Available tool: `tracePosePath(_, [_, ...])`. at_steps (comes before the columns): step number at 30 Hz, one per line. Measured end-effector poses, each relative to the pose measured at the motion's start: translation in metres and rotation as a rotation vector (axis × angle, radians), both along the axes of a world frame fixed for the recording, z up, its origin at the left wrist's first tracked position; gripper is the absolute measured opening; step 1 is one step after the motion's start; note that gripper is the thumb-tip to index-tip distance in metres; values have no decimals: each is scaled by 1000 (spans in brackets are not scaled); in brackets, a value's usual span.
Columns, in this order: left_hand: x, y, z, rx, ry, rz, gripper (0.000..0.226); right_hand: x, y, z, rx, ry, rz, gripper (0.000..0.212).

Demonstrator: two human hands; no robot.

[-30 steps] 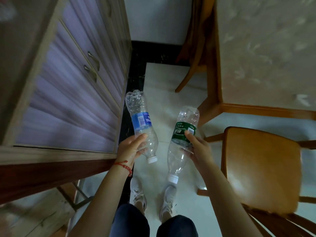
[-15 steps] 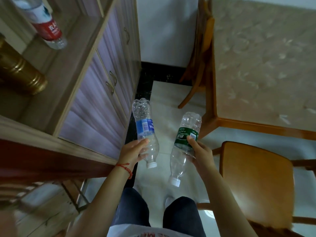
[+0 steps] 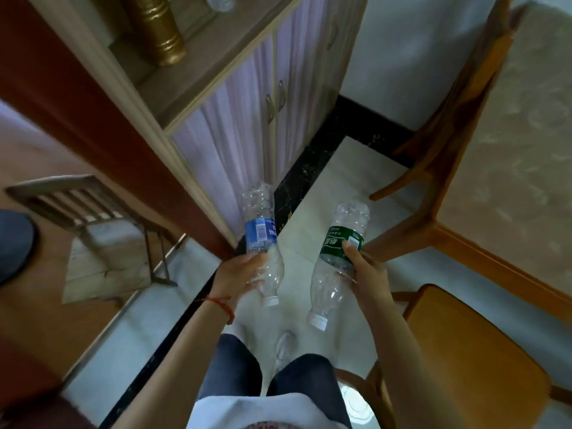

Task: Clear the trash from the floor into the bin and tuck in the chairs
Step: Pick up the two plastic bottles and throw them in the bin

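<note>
**Two empty bottles held over the pale floor**

The blue-label bottle [image 3: 261, 243] is in the left hand [image 3: 240, 272], whose fingers curl round its lower body, cap pointing back toward the person. The green-label bottle [image 3: 339, 258] sits just at its 3 o'clock, apart from it, gripped the same way by the right hand [image 3: 365, 274], thumb lying on the label. Both are clear, crumpled and capped in white (bases pointing to 12 o'clock). Below them lies the pale tiled floor [image 3: 312, 218]. A wooden chair [image 3: 470, 351] stands at 4 o'clock, near the right forearm. The table [image 3: 510, 168] spreads at 2 o'clock, with a second chair [image 3: 445, 119] against it at 1 o'clock. A cabinet [image 3: 247, 113] with lilac doors rises at 11 o'clock.
</note>
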State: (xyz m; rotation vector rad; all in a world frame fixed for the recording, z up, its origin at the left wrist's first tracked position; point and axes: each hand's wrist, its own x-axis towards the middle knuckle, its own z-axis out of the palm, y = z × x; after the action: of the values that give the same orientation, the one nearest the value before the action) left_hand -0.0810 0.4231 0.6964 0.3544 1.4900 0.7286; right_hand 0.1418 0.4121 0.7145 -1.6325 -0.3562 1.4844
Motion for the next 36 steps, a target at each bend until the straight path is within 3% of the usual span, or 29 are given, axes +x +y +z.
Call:
tracePosePath(5, [-29, -42, -7, 4, 21, 68, 8, -28, -15, -4, -28, 9, 79, 25])
tracePosePath(10, [-62, -82, -9, 49, 42, 72, 15, -66, -29, -3, -46, -8, 169, 27])
tracePosePath(18, [-136, -155, -3, 75, 5, 298, 17, -146, -61, -3, -74, -29, 358, 11])
tracePosePath(31, [-207, -281, 1, 95, 42, 791, 11, -274, -103, -7, -53, -42, 863, 20])
tracePosePath(36, [-204, -326, 5, 71, 81, 1029, 5, -309, -115, -11, -101, -45, 1081, 46])
